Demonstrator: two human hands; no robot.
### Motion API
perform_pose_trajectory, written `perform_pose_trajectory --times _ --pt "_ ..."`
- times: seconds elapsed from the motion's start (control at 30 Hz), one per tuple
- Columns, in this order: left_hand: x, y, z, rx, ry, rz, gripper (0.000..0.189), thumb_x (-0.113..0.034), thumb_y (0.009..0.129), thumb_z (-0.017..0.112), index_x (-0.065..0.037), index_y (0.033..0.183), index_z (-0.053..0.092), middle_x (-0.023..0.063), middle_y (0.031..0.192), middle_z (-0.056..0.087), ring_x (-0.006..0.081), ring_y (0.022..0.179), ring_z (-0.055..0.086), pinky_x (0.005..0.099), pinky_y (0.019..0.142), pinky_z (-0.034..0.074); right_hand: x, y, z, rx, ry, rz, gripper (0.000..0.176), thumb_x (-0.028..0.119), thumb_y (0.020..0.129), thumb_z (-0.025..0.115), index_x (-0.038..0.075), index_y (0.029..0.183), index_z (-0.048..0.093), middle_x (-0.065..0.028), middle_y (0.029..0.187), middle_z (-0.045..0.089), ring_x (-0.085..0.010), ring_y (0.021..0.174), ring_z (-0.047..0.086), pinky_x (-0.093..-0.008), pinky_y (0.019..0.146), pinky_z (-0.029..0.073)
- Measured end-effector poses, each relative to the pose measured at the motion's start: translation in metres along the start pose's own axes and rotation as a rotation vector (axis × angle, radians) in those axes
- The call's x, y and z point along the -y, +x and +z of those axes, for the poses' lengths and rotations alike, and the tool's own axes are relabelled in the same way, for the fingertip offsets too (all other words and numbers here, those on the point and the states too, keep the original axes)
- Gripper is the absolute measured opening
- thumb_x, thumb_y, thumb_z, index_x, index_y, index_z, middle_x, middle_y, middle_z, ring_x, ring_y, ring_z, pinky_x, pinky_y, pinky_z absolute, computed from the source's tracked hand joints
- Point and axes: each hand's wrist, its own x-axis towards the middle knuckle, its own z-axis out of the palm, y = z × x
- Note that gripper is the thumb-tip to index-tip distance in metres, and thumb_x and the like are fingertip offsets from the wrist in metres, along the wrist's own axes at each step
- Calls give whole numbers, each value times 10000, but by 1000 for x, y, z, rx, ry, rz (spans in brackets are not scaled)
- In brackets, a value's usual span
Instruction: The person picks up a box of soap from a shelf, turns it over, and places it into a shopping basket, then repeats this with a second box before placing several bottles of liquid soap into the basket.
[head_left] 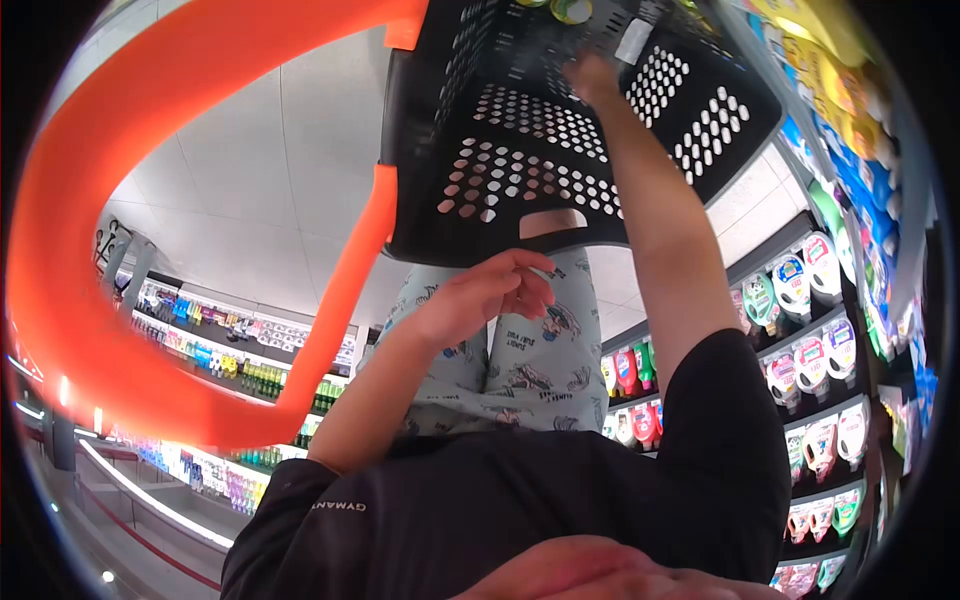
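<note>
A black shopping basket (515, 205) with rows of round holes stands in front of my legs. Its long orange handle (60, 200) loops out to the left. My right hand (594, 78) is down inside the basket, its fingers smeared by motion, so I cannot tell whether it holds anything. Yellow-green round items (570, 10) lie in the far end, close to that hand. A white label (634, 41) shows on the basket beyond it. Just below the near rim, my left hand (490, 292) hovers with loosely bent fingers apart and nothing in them.
Shelves of detergent bottles (815, 365) rise close on the right. Hanging blue and yellow packs (850, 110) fill the upper right. On the left, beyond the handle, lit shelves (225, 350) carry rows of small products. Pale floor tiles (240, 140) lie around the basket.
</note>
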Motion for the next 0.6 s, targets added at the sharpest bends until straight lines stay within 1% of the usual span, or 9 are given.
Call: perform_pose_trajectory --times 0.17,0.2,0.23,0.3,0.33,0.4,0.43,0.53,0.6 --pt "7 -27 45 28 28 9 434 -246 1056 450 -17 1423 483 100 1198 670 204 1112 628 383 1039 458 29 -121 -37 185 203 40 423 304 892 657 6 1191 675 -273 1101 701 -428 1067 673 -468 951 526" --pt "7 -36 58 36 43 17 437 -252 1058 453 -17 1425 482 97 1200 670 203 1110 628 382 1039 456 39 -157 -54 103 216 -8 425 288 878 663 9 1198 672 -272 1101 700 -420 1059 677 -472 944 527" --pt "8 -47 70 46 65 22 440 -254 1058 465 -12 1426 478 99 1198 668 209 1109 630 386 1033 460 40 -180 -57 47 218 -18 372 280 876 659 7 1124 701 -273 1091 698 -428 1042 678 -488 919 535" --pt "8 -67 94 78 124 50 449 -257 1059 490 -2 1428 470 103 1194 664 223 1106 633 392 1023 467 49 -231 -96 181 7 -196 297 251 930 548 6 953 714 -232 1006 720 -418 936 702 -512 826 559" --pt "7 -78 111 85 174 76 453 -263 1057 505 -3 1427 470 106 1178 668 220 1108 633 390 1026 468 46 -252 -96 93 96 -112 299 242 920 532 15 880 722 -219 924 722 -407 879 711 -506 789 568" --pt "9 -99 139 111 232 121 457 -265 1053 513 -6 1427 473 107 1172 669 222 1111 632 393 1027 470 19 -276 -101 114 -196 -429 278 220 884 541 0 858 710 -231 882 719 -419 844 709 -516 794 569" --pt "7 -107 153 131 267 146 459 -266 1050 518 -7 1427 474 108 1169 670 223 1112 631 395 1027 470 29 -298 -130 116 -44 -257 270 231 857 570 -2 856 708 -238 917 716 -418 869 703 -516 812 566" --pt "2 -138 195 160 375 209 446 -265 1046 520 -11 1411 491 106 1175 672 232 1111 636 410 1021 477 33 -346 -194 -19 149 -191 210 207 893 582 34 932 694 -245 947 706 -434 922 684 -521 815 551" --pt "-2 -159 219 153 433 247 428 -252 1045 513 -10 1398 503 106 1172 675 243 1110 641 420 1016 483 35 -353 -217 -108 105 -175 199 189 866 636 25 955 707 -212 927 724 -396 825 718 -481 760 573"
